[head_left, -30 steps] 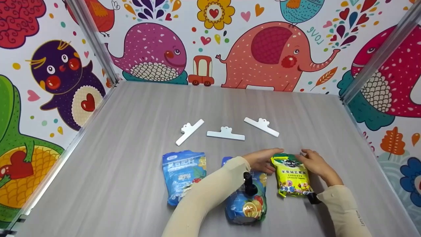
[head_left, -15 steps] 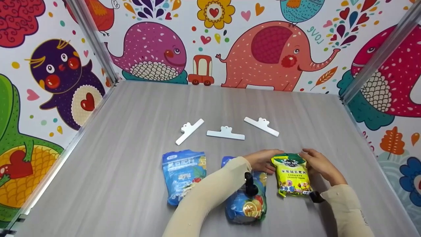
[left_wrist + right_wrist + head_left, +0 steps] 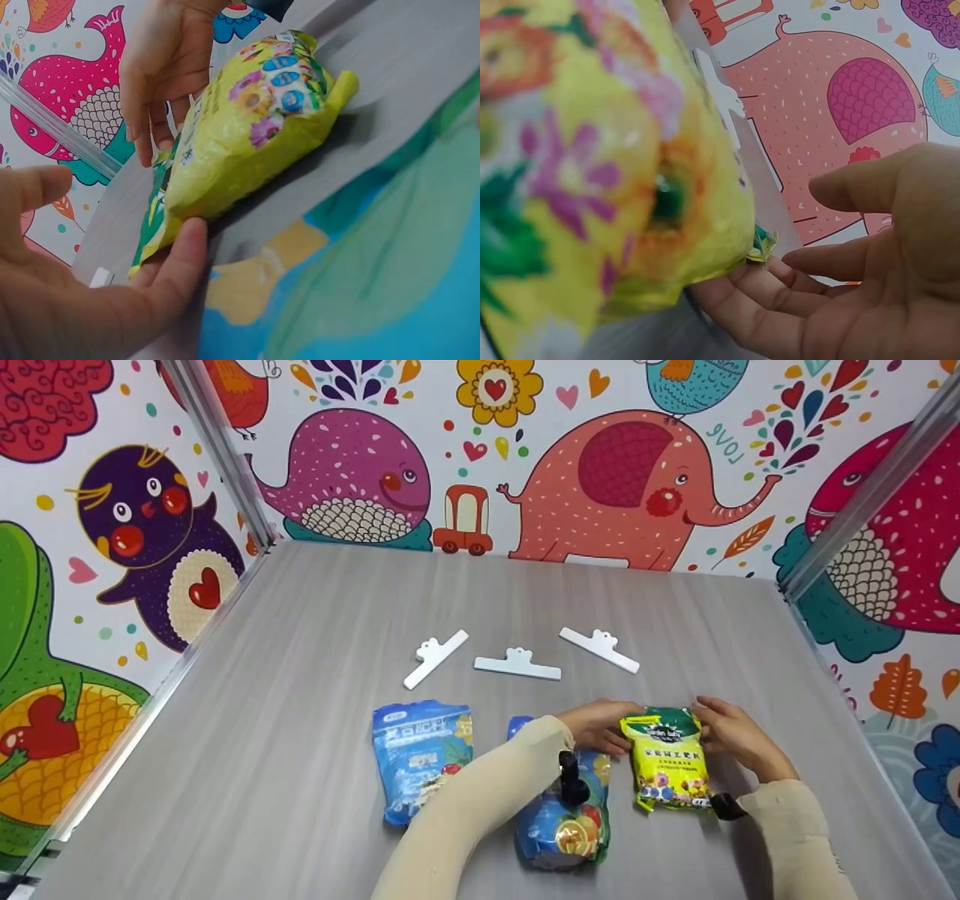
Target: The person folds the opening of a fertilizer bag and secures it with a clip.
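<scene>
A yellow-and-green plastic packet (image 3: 667,765), printed with flowers, lies on the table between both hands. My left hand (image 3: 598,725) reaches across the middle blue pouch (image 3: 559,836) to the packet's upper left side. In the left wrist view, that hand's fingers (image 3: 184,259) touch the packet's edge while its thumb stands apart. On the opposite side, my right hand (image 3: 739,739) has its fingers (image 3: 757,311) against the packet near its green top, thumb raised away. The left forearm and its black wrist camera hide part of the middle pouch.
Another blue pouch (image 3: 416,746) lies to the left, partly behind the left sleeve (image 3: 465,817). Farther back, three white bag clips lie in a row: left clip (image 3: 436,660), middle clip (image 3: 517,666), right clip (image 3: 600,651). Printed walls (image 3: 360,390) bound the table (image 3: 247,735).
My right hand has slid off the packet's top right corner to its right side, uncovering more of the green top. The left hand has barely moved. The head view has shifted slightly.
</scene>
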Available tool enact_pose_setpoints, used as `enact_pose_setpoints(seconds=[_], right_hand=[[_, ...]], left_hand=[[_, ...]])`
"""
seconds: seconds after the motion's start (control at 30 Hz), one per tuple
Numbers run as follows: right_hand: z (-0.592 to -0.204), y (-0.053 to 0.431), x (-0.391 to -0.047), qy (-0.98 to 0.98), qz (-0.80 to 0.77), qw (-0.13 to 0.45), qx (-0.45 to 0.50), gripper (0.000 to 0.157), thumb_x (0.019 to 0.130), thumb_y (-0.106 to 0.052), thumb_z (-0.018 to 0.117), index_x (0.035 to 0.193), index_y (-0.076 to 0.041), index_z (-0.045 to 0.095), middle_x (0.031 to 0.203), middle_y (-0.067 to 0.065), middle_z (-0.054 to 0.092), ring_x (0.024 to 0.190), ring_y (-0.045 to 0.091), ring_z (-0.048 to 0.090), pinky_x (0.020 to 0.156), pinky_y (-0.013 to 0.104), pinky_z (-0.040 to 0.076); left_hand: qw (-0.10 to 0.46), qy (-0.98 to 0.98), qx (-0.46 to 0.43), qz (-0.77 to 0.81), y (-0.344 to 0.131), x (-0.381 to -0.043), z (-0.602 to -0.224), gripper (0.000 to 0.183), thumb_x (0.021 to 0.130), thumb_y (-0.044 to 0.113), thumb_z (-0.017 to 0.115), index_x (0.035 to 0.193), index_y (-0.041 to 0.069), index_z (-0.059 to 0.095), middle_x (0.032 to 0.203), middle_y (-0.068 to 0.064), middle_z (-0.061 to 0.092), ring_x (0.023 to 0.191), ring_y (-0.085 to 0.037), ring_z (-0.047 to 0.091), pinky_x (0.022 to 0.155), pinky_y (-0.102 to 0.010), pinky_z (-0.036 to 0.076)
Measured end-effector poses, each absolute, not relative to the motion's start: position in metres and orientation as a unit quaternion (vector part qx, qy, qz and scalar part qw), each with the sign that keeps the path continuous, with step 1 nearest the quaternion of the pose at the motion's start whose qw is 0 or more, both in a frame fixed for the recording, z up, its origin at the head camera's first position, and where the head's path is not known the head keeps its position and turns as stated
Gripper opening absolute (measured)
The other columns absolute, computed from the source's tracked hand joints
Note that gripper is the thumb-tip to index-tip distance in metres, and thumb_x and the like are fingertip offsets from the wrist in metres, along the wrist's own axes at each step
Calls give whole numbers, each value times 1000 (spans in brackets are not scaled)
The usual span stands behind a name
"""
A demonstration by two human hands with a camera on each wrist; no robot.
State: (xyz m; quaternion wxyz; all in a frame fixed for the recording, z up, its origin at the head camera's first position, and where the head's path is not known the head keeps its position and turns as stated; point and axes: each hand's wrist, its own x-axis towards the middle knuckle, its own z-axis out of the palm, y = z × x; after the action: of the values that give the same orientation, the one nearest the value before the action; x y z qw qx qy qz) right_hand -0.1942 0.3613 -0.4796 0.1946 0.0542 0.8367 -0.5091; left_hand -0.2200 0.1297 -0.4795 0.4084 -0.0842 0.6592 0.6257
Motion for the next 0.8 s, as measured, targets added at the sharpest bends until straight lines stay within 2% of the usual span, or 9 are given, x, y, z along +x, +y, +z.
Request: enact_pose_setpoints(seconds=[0.3, 0.5, 0.8], right_hand=[[-477, 362, -195, 845, -497, 191, 50, 67, 109, -27, 35, 149, 19, 6, 126, 31, 51, 86, 12, 60, 74, 31, 55], [-473, 362, -194, 853, -482, 195, 50, 63, 109, -27, 35, 149, 18, 15, 135, 38, 43, 91, 15, 59, 76, 31, 55], [-469, 365, -192, 852, -485, 197, 24, 52, 109, -19, 34, 145, 18, 27, 134, 38, 44, 92, 16, 61, 74, 31, 55]], left_hand=[[402, 662, -96, 625, 131, -221, -480, 30, 95, 31, 66, 109, 5, 62, 86, -13, 63, 65, -18, 60, 80, -34, 57], [400, 660, -94, 628, 131, -221, -483, 31, 96, 30, 66, 110, 3, 62, 86, -13, 66, 63, -18, 62, 77, -34, 57], [402, 648, -77, 642, 131, -223, -483, 26, 97, 26, 64, 105, 1, 62, 87, -13, 67, 68, -22, 66, 82, -39, 57]])
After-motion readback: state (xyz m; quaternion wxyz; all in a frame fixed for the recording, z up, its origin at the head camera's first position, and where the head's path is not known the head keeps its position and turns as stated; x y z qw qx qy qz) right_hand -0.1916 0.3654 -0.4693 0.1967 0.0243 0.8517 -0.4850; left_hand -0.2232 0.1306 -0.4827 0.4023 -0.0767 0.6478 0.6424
